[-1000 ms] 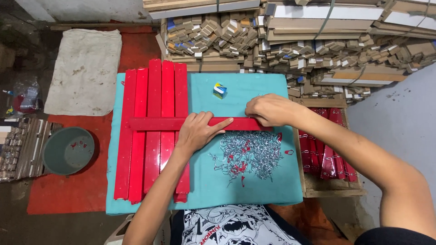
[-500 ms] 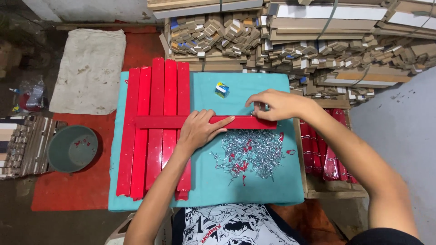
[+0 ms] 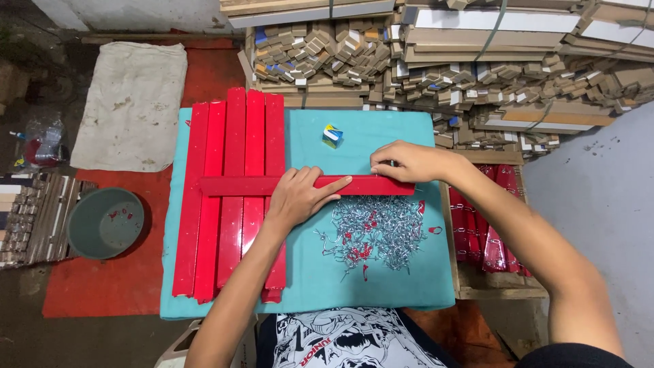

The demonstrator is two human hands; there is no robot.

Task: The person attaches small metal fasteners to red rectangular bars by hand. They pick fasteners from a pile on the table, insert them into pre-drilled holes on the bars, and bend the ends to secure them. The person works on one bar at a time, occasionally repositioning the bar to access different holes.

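L hand point(image 3: 298, 194) spread flat, pressing the red crossbar strip point(image 3: 306, 185) – it lies across five red slats point(image 3: 235, 197) on the teal surface point(image 3: 381, 129). R hand point(image 3: 403, 162) w/ fingers bunched at strip's right end – pinching something there, can't tell what. Metal hook pile point(image 3: 375, 232) just below strip.

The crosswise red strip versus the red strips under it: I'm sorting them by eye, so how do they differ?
The crosswise red strip lies left to right; the lengthwise red strips run away from the person. The crosswise one rests on top, pressed by the left hand and pinched at its end by the right hand; the lengthwise ones lie side by side on the teal cloth. All are glossy red, long and narrow.
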